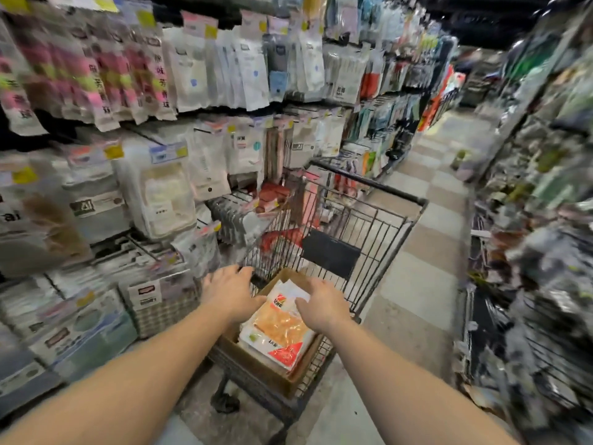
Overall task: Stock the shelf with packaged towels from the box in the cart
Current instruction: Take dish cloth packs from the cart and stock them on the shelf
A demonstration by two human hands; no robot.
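A black wire cart (362,220) stands in the aisle beside the left shelf (154,252). A brown cardboard box (256,364) sits in the cart's near end, holding several packaged towels (279,329) with orange cloth and red-and-white labels. My left hand (229,289) hovers over the box's left edge with fingers spread. My right hand (321,303) reaches down onto the top package, fingers curling at its upper edge; whether they grip it is unclear. The picture is blurred by motion.
The left shelf is packed with hanging bagged goods and stacked towel packs (80,322) low down. Another rack (529,252) lines the right side. A checkered floor (430,245) runs between them past the cart.
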